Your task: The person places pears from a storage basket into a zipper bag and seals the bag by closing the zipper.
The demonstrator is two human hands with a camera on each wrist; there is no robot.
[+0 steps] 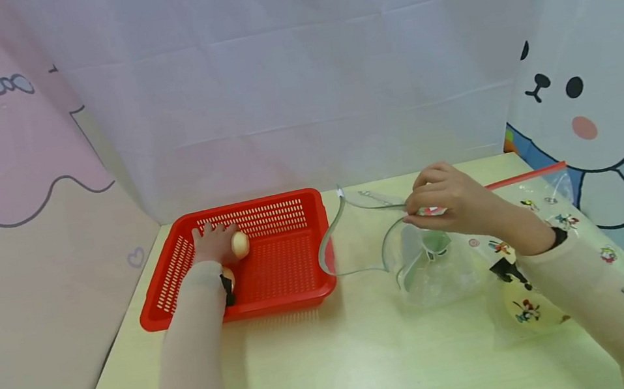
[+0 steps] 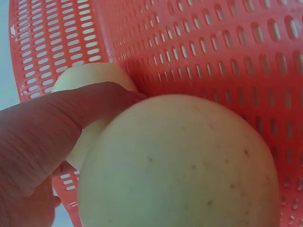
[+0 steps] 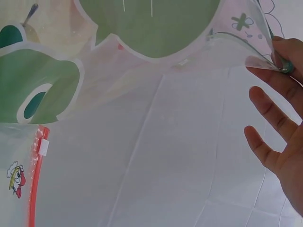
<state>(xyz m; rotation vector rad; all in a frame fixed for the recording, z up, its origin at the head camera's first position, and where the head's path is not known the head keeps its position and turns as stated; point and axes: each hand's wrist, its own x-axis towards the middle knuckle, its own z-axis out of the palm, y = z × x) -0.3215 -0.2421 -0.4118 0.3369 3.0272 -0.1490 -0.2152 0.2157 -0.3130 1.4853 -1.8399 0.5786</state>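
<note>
Inside a red slotted plastic basket [image 1: 279, 302], my left hand [image 1: 214, 243] grips a pale yellow round fruit [image 2: 94, 78], its thumb across the near side. A second pale round fruit [image 2: 180, 165] with small brown specks lies closer to the wrist, partly under the sleeve in the head view. My right hand [image 1: 448, 196] pinches the rim of a clear zip bag [image 1: 369, 270] with green prints between thumb and index finger. In the right wrist view the other fingers [image 3: 270, 113] are spread apart. The bag's mouth gapes toward the basket.
At the right, under my right forearm, lies another clear bag [image 1: 606, 254] with a red zip and cartoon prints. Something pale yellow and rounded shows through it. The light wooden table [image 1: 342, 374] meets a white curtain [image 1: 298, 91] at the back.
</note>
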